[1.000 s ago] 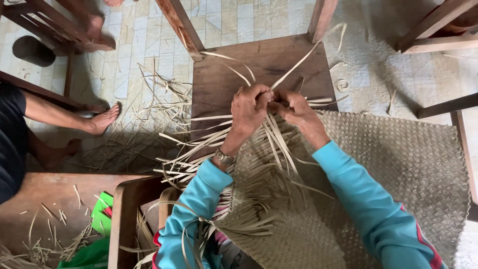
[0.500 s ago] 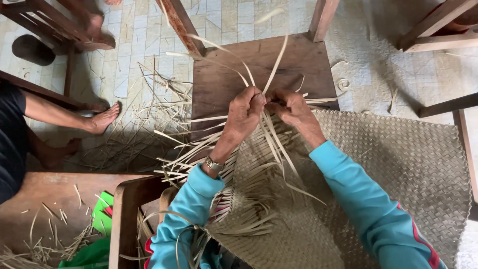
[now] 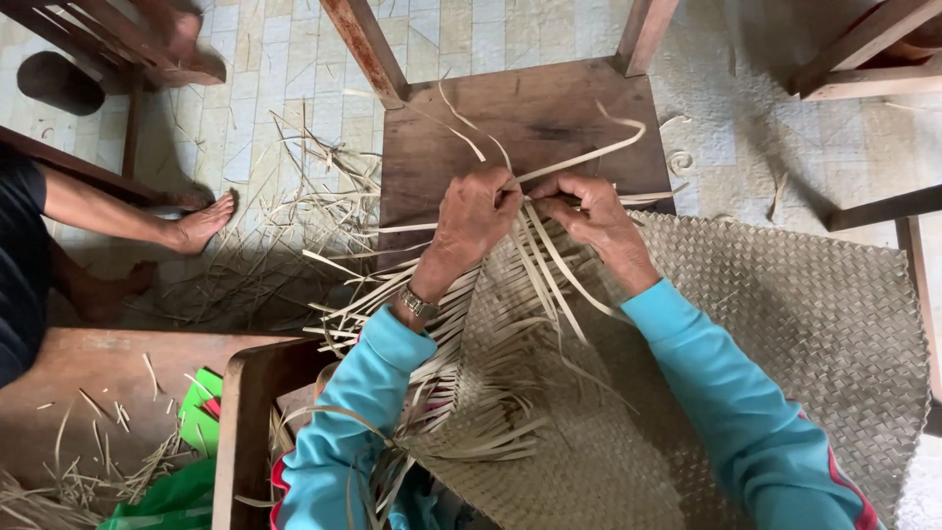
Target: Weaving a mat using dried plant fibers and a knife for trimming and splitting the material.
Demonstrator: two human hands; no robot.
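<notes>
Both the left hand (image 3: 478, 218) and right hand (image 3: 589, 211) pinch thin strips (image 3: 549, 257) at the woven mat (image 3: 785, 324) edge; overbending could snap them.

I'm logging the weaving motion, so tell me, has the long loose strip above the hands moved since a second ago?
Yes. The long loose strip now curls right over the wooden stool, ending near its right leg; earlier it stood up more steeply.

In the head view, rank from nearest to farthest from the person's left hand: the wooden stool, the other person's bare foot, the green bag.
From the left hand:
1. Wooden stool, directly beneath and beyond it.
2. Bare foot, far left.
3. Green bag, lower left corner.
</notes>
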